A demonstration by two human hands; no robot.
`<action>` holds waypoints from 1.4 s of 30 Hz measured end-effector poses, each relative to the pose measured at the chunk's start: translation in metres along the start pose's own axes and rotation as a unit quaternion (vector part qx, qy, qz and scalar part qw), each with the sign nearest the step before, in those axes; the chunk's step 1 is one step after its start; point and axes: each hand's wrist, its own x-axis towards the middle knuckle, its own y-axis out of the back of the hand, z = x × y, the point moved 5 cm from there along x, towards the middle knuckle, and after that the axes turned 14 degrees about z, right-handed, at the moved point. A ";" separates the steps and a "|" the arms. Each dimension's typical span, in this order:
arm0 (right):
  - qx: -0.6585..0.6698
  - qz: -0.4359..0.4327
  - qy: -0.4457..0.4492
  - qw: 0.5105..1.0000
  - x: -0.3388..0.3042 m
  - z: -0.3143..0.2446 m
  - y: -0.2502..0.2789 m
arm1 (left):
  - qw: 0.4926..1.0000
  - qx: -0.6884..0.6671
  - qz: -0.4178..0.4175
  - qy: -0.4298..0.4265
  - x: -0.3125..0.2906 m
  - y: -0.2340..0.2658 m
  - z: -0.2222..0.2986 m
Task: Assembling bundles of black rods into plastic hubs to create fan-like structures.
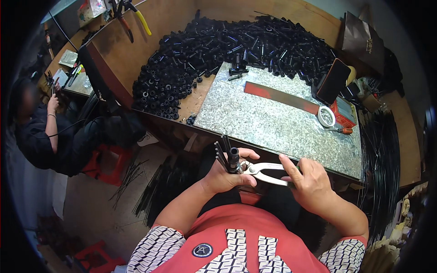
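In front of my chest my left hand (pixel 219 178) is closed round a black ribbed tube-shaped part (pixel 234 157). Several thin black rods (pixel 221 154) stand up beside that part, gripped in the same hand. My right hand (pixel 313 183) is closed on the handles of silver pliers (pixel 269 174), with its index finger stretched along them. The jaws of the pliers meet the lower end of the black part, between the fingers and thumb of my left hand. What exactly the jaws bite on is hidden.
A metal-topped bench (pixel 273 125) carries a flat red-brown bar (pixel 280 97), a white ring-shaped dish (pixel 326 116), a screwdriver (pixel 345 131) and a phone (pixel 333 81). Behind lies a heap of black tubular parts (pixel 255 41). Long black rods (pixel 380 154) hang at right. A co-worker (pixel 50 123) sits left.
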 end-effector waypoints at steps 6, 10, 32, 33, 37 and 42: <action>-0.002 -0.007 -0.016 1.000 -0.005 0.000 -0.001 | 0.999 0.018 0.015 -0.024 0.004 0.001 -0.005; 0.067 -0.025 -0.060 0.996 -0.003 0.002 0.001 | 0.999 -0.046 -0.005 -0.028 0.003 -0.002 -0.005; -0.003 -0.033 0.011 0.999 -0.017 -0.006 0.007 | 0.993 0.095 -0.036 -0.063 0.002 -0.004 0.006; 0.075 -0.057 -0.032 0.995 -0.016 -0.004 0.002 | 0.994 0.077 -0.027 -0.075 0.003 -0.004 0.009; 0.295 -0.131 -0.144 0.936 -0.010 0.012 -0.022 | 0.992 -0.026 -0.009 -0.124 0.010 0.017 -0.012; 0.033 -0.062 -0.192 0.979 -0.025 0.064 -0.036 | 0.972 -0.179 0.075 -0.132 0.019 0.047 0.027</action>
